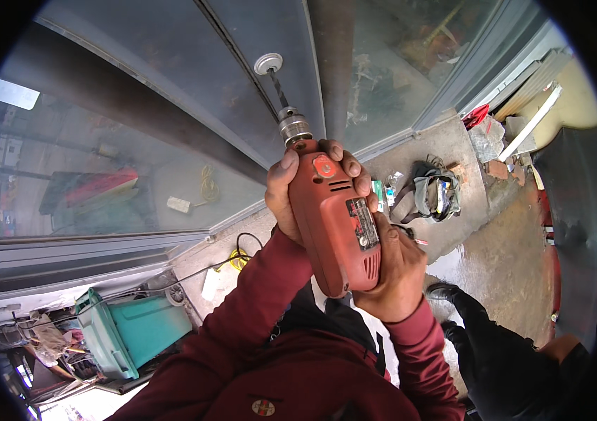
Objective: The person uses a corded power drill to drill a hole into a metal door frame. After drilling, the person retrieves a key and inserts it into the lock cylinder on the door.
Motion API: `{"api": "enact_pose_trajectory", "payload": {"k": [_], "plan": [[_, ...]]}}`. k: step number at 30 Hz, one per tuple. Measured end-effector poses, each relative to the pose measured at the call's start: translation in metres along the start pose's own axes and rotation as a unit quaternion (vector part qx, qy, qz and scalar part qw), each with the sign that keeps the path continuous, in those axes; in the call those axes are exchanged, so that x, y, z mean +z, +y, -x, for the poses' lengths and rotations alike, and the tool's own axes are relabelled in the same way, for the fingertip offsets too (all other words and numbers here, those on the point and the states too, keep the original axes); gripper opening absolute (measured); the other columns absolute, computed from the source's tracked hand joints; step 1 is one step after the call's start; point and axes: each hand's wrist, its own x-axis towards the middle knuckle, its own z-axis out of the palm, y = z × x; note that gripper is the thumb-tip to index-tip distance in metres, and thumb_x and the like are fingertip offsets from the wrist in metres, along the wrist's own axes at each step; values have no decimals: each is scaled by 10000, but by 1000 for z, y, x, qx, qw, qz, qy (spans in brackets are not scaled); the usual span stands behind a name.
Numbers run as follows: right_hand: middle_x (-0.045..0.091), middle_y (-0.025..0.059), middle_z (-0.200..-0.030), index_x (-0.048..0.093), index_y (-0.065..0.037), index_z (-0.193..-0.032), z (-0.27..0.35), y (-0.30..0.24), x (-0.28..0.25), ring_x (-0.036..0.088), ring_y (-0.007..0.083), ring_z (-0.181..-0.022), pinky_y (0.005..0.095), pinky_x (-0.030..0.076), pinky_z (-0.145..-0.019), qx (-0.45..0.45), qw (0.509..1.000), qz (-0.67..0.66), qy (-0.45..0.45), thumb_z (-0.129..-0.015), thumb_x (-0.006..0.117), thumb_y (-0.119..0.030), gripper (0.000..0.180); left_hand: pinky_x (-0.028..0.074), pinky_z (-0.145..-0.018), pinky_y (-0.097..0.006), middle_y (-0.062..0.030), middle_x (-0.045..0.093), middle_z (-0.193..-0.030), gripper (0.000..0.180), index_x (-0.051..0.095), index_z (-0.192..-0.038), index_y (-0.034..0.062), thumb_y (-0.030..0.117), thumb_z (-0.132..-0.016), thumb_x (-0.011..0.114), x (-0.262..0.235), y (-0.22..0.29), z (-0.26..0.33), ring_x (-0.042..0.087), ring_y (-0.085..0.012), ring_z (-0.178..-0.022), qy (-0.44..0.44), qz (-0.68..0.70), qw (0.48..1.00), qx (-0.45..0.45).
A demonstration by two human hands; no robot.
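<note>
A red power drill (pixel 333 217) with a metal chuck (pixel 295 126) points away from me, held in both hands. My left hand (pixel 282 196) is closed around its front body, thumb on the near left side and fingertips curling over the right. Around the rear end my right hand (pixel 400 270) is closed; the trigger is hidden. A dark twisted drill bit (pixel 279 90) extends from the chuck. Its tip meets a round white disc (pixel 268 64) on a grey metal door frame (pixel 242 49); I cannot tell how deep it sits.
Glass panels (pixel 396 77) flank the frame. An open tool bag (pixel 435 193) lies on the ground to the right. Another person's dark-clothed leg (pixel 481 316) is at lower right. A green wheeled bin (pixel 144 326) lies at lower left, near a black cable (pixel 193 272) and rubble (pixel 488 137) stands far right.
</note>
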Motion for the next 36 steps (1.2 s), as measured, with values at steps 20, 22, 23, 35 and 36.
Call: {"api": "enact_pose_trajectory", "payload": {"k": [20,22,23,35,36], "plan": [[693,201,-962,518,89,-1453,6,27,-9,688,372,-831,464,522,-774,-92,995,47,8,-424,794,-42,1073,556,-848,-603,-135,648,-1054,510,620,-1113,69,555,-957,620,-10,-15,-2,656,-360,-1008,-58,43,997,6],[707,225,-1044,507,81,-1473,0,36,-27,710,373,-915,456,528,-793,-93,992,72,-38,-465,798,-38,1056,536,-898,-629,-128,641,-1061,496,615,-1109,76,549,-959,618,-17,-26,-6,646,-359,-1041,-89,77,993,6],[712,231,-1071,506,79,-1476,-3,39,-30,717,375,-942,451,531,-801,-104,991,80,-34,-479,798,-37,1045,541,-883,-625,-123,637,-1060,490,612,-1103,82,550,-957,616,-19,-29,-8,651,-363,-1023,-67,65,995,19],[663,221,-973,510,40,-1480,-5,60,-41,666,417,-874,468,546,-783,24,996,-46,-66,-641,805,-16,891,556,-861,-610,-114,674,-1048,495,635,-1155,91,550,-974,594,-2,-38,-19,674,-324,-966,9,13,999,35],[676,229,-990,509,54,-1471,6,53,-33,677,420,-887,474,554,-789,5,998,-32,-55,-642,816,-38,889,566,-846,-584,-109,658,-1017,475,619,-1104,88,540,-956,631,-1,-33,-9,670,-326,-934,41,5,999,10]]}}
